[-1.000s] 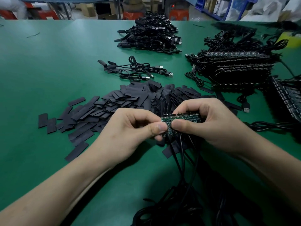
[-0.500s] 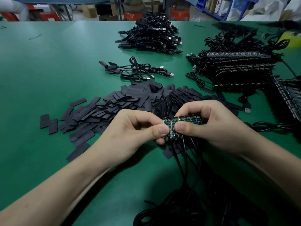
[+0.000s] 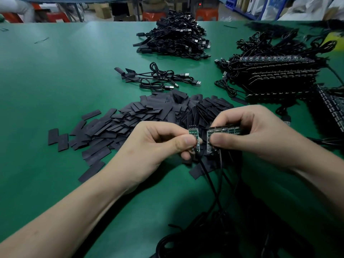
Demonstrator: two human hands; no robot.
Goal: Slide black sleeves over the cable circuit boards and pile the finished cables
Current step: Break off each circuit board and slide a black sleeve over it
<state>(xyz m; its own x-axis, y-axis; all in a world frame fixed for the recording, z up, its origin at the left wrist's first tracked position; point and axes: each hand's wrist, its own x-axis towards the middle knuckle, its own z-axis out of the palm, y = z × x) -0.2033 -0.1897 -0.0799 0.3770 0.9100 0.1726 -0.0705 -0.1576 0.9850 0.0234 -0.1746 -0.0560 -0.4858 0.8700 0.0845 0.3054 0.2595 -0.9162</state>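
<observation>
Green single board (image 3: pixel 193 132) is pinched upright in the grip of the left hand (image 3: pixel 154 146), beside the board strip (image 3: pixel 226 130) gripped by the right hand (image 3: pixel 260 135); black sleeves (image 3: pixel 141 116) are piled just beyond, nearer the left.

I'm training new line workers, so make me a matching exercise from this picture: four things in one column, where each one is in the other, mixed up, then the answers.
Things
1. single circuit board
2. row of joined boards
3. loose black sleeves
4. big cable pile

Places
a. spread on the green table just behind the hands
b. pinched in the left hand
c. at the far end of the table
d. held in the right hand

Pairs: 1-b, 2-d, 3-a, 4-c
</observation>
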